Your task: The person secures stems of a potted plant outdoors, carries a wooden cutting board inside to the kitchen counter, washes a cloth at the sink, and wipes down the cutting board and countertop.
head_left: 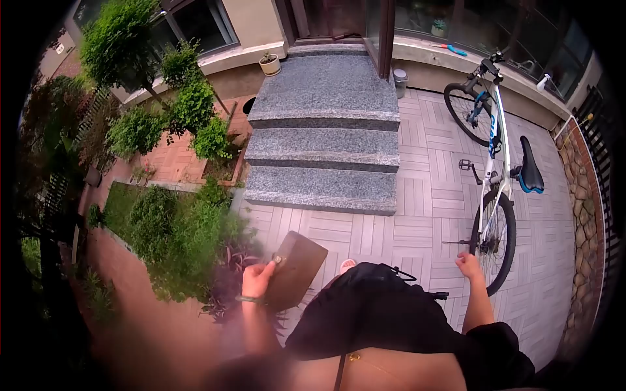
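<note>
My left hand point(258, 280) is closed on the edge of a flat brown rectangular case point(297, 270) with a small round metal stud near my thumb. The case is held out in front of me at the left, tilted. At the right, my right hand point(468, 265) is curled closed, and nothing shows in its fingers. It appears beside the rear wheel point(501, 244) of a white and blue bicycle point(493, 130); whether it touches the wheel I cannot tell.
Grey stone steps point(323, 143) rise ahead to an open door point(381, 36). A potted plant point(269, 64) sits on the top step's left, and a grey bin point(400, 83) stands right of the steps. Green shrubs point(163, 221) fill the left side; a stone wall point(580, 189) borders the right.
</note>
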`<state>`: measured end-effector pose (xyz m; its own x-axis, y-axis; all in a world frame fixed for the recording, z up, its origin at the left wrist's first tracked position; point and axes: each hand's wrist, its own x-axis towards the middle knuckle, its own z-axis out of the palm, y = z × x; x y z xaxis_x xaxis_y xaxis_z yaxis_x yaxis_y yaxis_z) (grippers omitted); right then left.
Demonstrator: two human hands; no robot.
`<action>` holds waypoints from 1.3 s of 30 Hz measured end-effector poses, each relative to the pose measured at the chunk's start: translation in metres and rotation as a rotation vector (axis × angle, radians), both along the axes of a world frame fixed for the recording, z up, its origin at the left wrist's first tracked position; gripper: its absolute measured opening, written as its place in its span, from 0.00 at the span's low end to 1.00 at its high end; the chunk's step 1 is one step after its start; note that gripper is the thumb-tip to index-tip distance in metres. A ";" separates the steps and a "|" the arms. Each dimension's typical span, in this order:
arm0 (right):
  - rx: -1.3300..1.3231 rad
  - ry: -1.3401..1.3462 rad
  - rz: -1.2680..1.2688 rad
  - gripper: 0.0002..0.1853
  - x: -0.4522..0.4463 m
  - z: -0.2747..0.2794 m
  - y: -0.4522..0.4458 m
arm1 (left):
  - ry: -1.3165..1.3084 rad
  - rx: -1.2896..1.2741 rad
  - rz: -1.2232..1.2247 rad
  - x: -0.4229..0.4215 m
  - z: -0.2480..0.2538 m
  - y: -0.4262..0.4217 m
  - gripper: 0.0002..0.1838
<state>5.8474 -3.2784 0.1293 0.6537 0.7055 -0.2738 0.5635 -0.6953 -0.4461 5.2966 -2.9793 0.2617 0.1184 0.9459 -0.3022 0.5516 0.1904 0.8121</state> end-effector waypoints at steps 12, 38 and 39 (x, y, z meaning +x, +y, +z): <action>-0.140 0.032 -0.087 0.16 0.197 0.050 0.246 | 0.052 0.089 0.322 0.105 0.037 0.211 0.22; 0.084 -1.037 0.172 0.30 0.378 0.632 1.147 | 0.171 0.106 0.141 0.226 0.125 0.721 0.13; -0.055 -0.997 0.138 0.38 0.372 0.638 1.150 | 0.222 0.182 -0.031 0.231 0.123 0.737 0.13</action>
